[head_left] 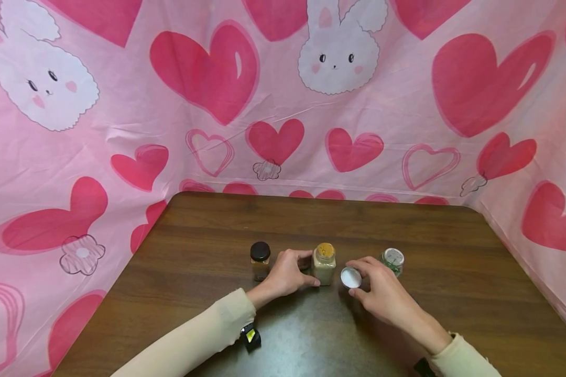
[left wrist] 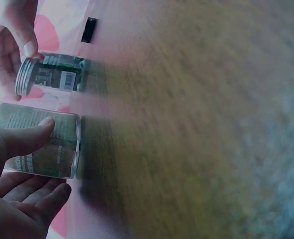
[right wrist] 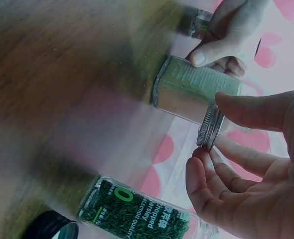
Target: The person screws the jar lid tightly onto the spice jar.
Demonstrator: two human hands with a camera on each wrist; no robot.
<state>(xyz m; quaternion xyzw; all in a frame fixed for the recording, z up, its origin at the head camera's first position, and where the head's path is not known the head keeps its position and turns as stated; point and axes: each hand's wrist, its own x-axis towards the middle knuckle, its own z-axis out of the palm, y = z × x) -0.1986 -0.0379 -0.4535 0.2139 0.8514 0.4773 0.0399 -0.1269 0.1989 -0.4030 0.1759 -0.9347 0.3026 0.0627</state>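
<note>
My left hand point(head_left: 289, 273) grips a clear square spice jar point(head_left: 324, 268) of pale powder, thumb on the near side and fingers on the far side. The jar stands upright, and its round top looks yellow in the head view. Just to its right, my right hand point(head_left: 382, 289) pinches a silver screw lid point(head_left: 351, 278) by the rim, its white face turned up. From the right wrist view, that lid point(right wrist: 211, 124) overlaps the upper part of the jar point(right wrist: 192, 87), with thumb above and fingertips below.
Left of my left hand stands a jar with a black cap point(head_left: 260, 251). A jar of chopped parsley point(right wrist: 137, 211) stands beyond my right hand, partly hidden by it in the head view. A loose black lid point(right wrist: 50, 226) lies on the brown wooden table point(head_left: 217, 225) near the parsley.
</note>
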